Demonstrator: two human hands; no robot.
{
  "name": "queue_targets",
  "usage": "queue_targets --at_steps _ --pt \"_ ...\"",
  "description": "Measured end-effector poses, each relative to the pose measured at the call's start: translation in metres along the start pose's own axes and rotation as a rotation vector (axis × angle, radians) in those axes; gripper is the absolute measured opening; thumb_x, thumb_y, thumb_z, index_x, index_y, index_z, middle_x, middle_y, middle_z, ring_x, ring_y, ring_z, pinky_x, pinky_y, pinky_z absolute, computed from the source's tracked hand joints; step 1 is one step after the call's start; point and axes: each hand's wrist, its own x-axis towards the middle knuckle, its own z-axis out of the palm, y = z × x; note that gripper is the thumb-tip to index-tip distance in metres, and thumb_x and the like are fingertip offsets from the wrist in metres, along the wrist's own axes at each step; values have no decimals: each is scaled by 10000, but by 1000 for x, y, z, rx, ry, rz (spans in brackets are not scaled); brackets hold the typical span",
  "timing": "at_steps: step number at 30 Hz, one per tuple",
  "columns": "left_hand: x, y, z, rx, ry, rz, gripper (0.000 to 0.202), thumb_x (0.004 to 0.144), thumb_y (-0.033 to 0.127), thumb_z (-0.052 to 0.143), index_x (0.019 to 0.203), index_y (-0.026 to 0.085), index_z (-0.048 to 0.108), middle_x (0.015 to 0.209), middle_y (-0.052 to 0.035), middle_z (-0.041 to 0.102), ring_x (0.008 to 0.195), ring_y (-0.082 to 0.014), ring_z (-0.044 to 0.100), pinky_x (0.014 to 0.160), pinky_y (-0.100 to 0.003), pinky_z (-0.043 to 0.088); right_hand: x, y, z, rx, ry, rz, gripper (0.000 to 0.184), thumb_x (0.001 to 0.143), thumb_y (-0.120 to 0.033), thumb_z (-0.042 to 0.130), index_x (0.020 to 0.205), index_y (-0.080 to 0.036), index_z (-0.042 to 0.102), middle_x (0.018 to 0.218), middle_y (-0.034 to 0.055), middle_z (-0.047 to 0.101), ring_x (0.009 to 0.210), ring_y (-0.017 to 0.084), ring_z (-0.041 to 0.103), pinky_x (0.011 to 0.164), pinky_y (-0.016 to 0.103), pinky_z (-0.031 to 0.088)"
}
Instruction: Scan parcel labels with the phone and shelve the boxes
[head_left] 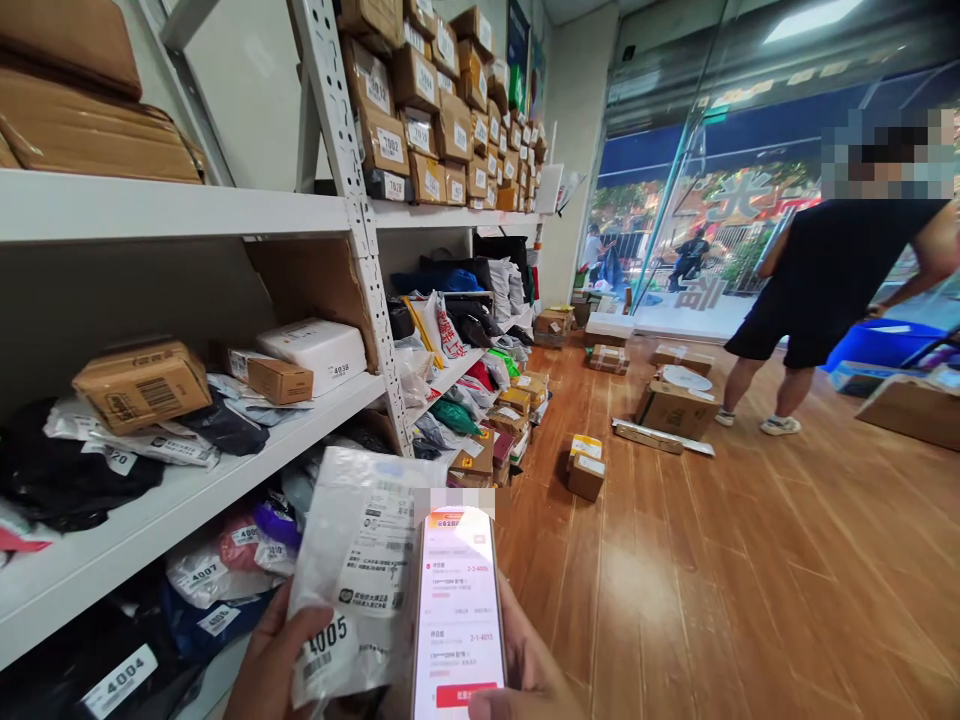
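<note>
At the bottom centre my left hand (274, 665) grips a white plastic mailer parcel (360, 570) by its lower left corner; a tag on it reads 4005 beside a printed shipping label. My right hand (529, 675) is wrapped round a lit smartphone (459, 612), held upright just right of the parcel and overlapping its edge. The phone's screen shows a list with red headings. Both hands are low in the frame and only partly visible.
White metal shelving (225, 460) along the left holds numbered cardboard boxes and soft parcels on several levels. More boxes (585, 465) lie on the wooden floor. A person in black (817, 290) stands at the right by a blue bin (885, 345) and the glass front.
</note>
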Motion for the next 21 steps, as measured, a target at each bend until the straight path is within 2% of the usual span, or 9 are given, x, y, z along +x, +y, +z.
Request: queue_targets --at_steps 2,6,8,10,12,13,17,19,21 --pt "7 -2 16 -63 7 -26 424 515 371 697 883 288 503 731 38 672 767 -240 657 667 -326 553 1 2 -2 3 -15 -11 1088 506 -202 819 1389 -166 186 1079 142 703 936 302 671 726 349 467" --pt "19 -10 32 43 -64 56 409 630 334 609 1003 313 441 625 101 601 475 -148 534 473 -243 446 3 7 -4 43 16 -30 1099 526 -182 813 1407 -181 156 955 91 733 835 286 691 714 349 468" --pt "22 -7 35 163 -125 107 349 634 334 558 977 268 551 682 55 648 559 -172 588 543 -264 477 5 8 -3 85 115 -21 996 545 -221 821 1377 -206 273 940 70 739 853 287 692 763 372 481" --pt "21 0 40 228 -186 164 309 609 350 531 854 221 667 848 -10 712 847 -227 649 780 -292 506 8 11 -1 106 232 -28 822 594 -309 820 1307 -220 418 921 55 745 869 282 692 809 389 487" --pt "18 9 48 192 -237 173 361 599 372 530 858 205 717 1049 -34 707 1126 -262 566 991 -314 417 12 15 0 92 302 -61 681 639 -395 801 1236 -227 520 905 42 749 878 280 690 834 400 492" --pt "16 13 53 151 -267 152 401 610 394 537 908 197 720 1103 -41 692 1185 -268 527 1026 -329 392 15 17 -1 82 318 -81 636 646 -416 797 1205 -231 556 906 35 749 889 276 687 845 397 491" --pt "11 17 67 81 -227 69 491 632 548 608 913 159 715 1055 -90 703 1129 -294 561 924 -344 477 22 31 -9 81 358 -116 582 628 -442 808 1142 -248 615 1032 19 736 959 253 667 879 360 478" --pt "12 18 73 67 -196 30 518 609 594 643 874 155 714 970 -89 718 997 -291 615 805 -326 518 23 36 -15 80 366 -106 621 624 -477 799 1168 -252 604 1089 26 722 989 261 657 862 365 486" --pt "14 20 79 30 -253 18 530 612 632 641 806 143 710 811 -73 719 804 -258 635 670 -299 514 22 40 -22 43 381 -119 630 634 -514 778 1178 -249 602 1142 33 702 1059 273 627 880 375 477"
